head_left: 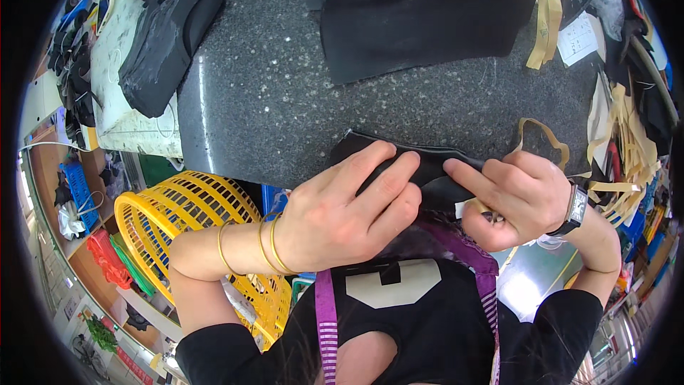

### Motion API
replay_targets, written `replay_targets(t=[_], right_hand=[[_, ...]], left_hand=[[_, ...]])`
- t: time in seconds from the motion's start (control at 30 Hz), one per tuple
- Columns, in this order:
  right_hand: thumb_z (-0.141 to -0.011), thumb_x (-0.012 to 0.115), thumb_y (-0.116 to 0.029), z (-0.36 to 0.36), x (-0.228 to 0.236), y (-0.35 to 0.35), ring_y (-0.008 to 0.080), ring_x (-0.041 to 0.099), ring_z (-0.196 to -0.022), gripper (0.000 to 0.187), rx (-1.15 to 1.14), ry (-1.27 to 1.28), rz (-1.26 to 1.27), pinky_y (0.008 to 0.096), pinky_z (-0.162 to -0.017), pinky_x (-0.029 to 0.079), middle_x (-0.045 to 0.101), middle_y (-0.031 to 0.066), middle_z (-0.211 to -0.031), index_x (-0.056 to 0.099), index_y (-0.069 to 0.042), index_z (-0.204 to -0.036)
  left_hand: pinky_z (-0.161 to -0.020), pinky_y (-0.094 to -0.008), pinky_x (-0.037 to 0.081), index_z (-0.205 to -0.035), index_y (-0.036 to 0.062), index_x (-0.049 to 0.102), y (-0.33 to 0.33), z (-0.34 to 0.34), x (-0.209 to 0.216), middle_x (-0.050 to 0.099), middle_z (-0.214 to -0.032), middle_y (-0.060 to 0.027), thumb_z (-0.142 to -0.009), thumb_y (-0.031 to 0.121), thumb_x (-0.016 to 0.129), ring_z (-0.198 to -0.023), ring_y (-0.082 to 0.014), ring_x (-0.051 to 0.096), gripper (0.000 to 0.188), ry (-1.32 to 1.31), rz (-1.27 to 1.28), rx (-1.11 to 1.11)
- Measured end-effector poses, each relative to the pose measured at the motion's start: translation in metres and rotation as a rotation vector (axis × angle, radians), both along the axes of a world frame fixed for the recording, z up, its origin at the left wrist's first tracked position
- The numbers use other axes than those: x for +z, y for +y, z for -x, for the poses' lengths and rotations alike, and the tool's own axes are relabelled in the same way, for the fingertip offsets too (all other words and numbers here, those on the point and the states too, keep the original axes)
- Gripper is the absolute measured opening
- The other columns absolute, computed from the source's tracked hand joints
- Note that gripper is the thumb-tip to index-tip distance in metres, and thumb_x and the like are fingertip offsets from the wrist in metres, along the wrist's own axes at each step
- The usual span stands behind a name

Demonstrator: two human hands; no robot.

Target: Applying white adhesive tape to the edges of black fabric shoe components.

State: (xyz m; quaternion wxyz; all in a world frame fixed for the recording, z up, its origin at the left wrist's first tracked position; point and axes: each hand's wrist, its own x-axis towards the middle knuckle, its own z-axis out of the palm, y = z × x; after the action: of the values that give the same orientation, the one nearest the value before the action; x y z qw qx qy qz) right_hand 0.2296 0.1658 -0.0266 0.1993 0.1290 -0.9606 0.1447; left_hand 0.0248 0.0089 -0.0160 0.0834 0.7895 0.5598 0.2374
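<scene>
A black leather-like piece (436, 165) with a pale line along its upper edge lies at the near edge of the dark work surface. My left hand (349, 203) rests over its left part, fingers bent and pressed on it; the thumb is hidden below. My right hand (516, 199) is curled at its right part, with the index fingertip on the black material. A small dark, shiny thing (491, 217) shows at the right hand's curled fingers, too small to name. A thin tan strip (552, 135) loops up behind that hand.
Larger black pieces (420, 25) lie stacked on the speckled grey surface (263, 93) ahead. Further left is a pile of black shaped pieces (171, 43). Tan tape (547, 14) and a white paper (578, 41) lie right. A yellow basket (185, 203) stands below left.
</scene>
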Motion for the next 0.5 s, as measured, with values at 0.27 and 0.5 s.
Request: replay_targets(t=[0.27, 0.5], right_hand=[[-0.064, 0.066, -0.01, 0.002, 0.007, 0.002, 0.0147, 0.055, -0.076, 0.028, 0.025, -0.044, -0.026, 0.0215, -0.052, 0.037, 0.068, 0.0128, -0.099, 0.055, -0.015, -0.089], [-0.062, 0.061, -0.006, 0.002, 0.028, 0.02, 0.0253, 0.062, -0.087, 0.02, -0.019, -0.26, 0.414, 0.0366, -0.069, 0.044, 0.065, 0.0174, -0.11, 0.052, -0.009, -0.08]], left_hand=[[-0.068, -0.0278, 0.056, -0.119, 0.0079, 0.066, 0.009, -0.014, 0.014, 0.058, -0.109, -0.0019, -0.069, 0.025, 0.07, -0.092, -0.0226, 0.058, 0.054, 0.159, 0.193, 0.056], [-0.069, -0.0269, 0.056, -0.117, 0.0091, 0.068, 0.0, -0.021, 0.003, 0.056, -0.11, 0.0006, -0.076, 0.034, 0.067, -0.094, -0.0224, 0.056, 0.049, 0.336, 0.069, 0.058]])
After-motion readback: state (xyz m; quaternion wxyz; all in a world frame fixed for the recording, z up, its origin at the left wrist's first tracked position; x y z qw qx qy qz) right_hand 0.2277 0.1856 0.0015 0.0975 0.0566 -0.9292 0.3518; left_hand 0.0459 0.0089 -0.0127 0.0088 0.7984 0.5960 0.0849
